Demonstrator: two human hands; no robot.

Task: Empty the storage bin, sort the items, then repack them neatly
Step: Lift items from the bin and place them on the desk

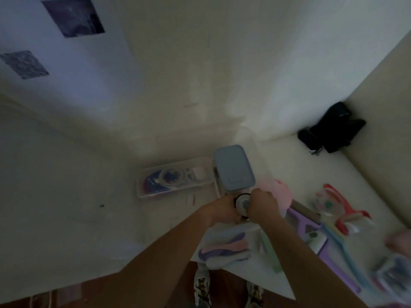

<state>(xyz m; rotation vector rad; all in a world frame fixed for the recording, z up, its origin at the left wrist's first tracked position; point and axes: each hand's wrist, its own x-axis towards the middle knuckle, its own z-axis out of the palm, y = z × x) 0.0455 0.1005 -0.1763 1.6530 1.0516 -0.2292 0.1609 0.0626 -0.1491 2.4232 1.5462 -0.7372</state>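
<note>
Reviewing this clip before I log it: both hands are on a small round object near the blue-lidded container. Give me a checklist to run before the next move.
1. Both hands on the round object: ok; left hand and right hand hold it.
2. What the object is: cannot tell, blurred.
3. Blue lid seated on its container: ok, looks closed.
4. Clear tray with cables within reach: ok, left of the container.
5. Sorted items on the white surface: ok, combs laid out at right.

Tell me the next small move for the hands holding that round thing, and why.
Probably set the small round black-rimmed object, gripped by the left hand and right hand, on the white surface beside the other sorted items; the clear plastic bin still holds cables.
</note>
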